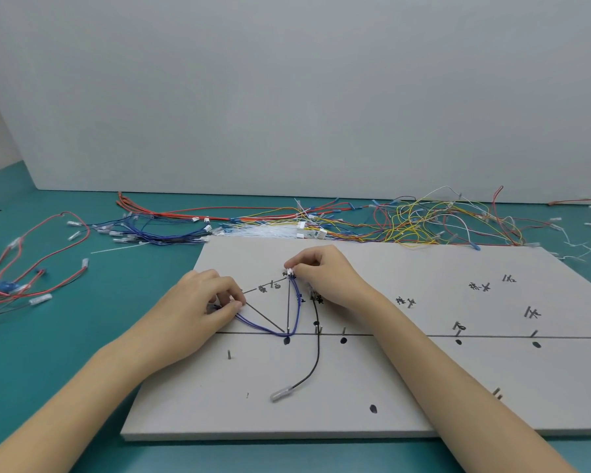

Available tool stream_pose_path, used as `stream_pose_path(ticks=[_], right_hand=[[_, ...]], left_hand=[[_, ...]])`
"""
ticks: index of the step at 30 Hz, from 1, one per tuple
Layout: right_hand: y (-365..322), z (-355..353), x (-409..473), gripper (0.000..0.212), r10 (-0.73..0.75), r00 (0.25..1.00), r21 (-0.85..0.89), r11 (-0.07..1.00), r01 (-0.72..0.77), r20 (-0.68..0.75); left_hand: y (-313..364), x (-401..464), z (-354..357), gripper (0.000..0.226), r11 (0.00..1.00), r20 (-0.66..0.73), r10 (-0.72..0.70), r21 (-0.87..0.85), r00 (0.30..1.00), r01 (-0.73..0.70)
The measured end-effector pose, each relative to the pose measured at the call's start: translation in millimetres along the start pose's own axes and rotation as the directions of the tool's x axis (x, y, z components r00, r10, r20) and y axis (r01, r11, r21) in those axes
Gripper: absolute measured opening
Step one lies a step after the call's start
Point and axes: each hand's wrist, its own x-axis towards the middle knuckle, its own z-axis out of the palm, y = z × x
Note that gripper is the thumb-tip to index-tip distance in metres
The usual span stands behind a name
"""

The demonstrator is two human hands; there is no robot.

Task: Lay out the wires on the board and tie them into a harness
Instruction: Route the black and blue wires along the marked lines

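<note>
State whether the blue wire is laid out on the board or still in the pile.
Laid out: the blue wire runs across the board.

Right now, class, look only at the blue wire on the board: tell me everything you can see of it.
The blue wire is a thin pair of blue-violet insulated strands running side by side. It lies on the grey board in a V, bending around a pin on the long drawn line. The right hand pinches its small white connector at the top; the left hand holds down the other end.
</note>
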Motion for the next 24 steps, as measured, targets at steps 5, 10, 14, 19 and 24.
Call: stream_pose_path(ticks=[5,10,14,19,24], right_hand=[[1,1,0,0.024,-0.008,1.000,-0.011,1.000,0.008,-0.001],[4,2,3,0.023,-0.028,0.999,-0.005,1.000,0.028,-0.045],[-2,-7,11,0.026,-0.189,0.944,-0.159,0.976,0.150,-0.270],[9,-27,23,0.051,-0.076,0.981,-0.497,0.868,-0.023,-0.177],[24,-29,27,0.049,0.066,0.994,-0.608,0.787,-0.107,-0.089]], left_hand=[[0,0,1,0.013,1.000,-0.002,-0.003,0.004,1.000,0.003],[2,-1,0,0.013,1.000,0.003,-0.007,0.004,1.000,0.007],[3,0,0,0.012,1.000,0.005,-0.012,-0.002,1.000,0.012],[7,2,-3,0.008,0.999,0.026,-0.053,-0.003,0.998,0.053],[22,20,-16,0.008,0.998,-0.119,-0.022,0.052,0.993,0.028]])
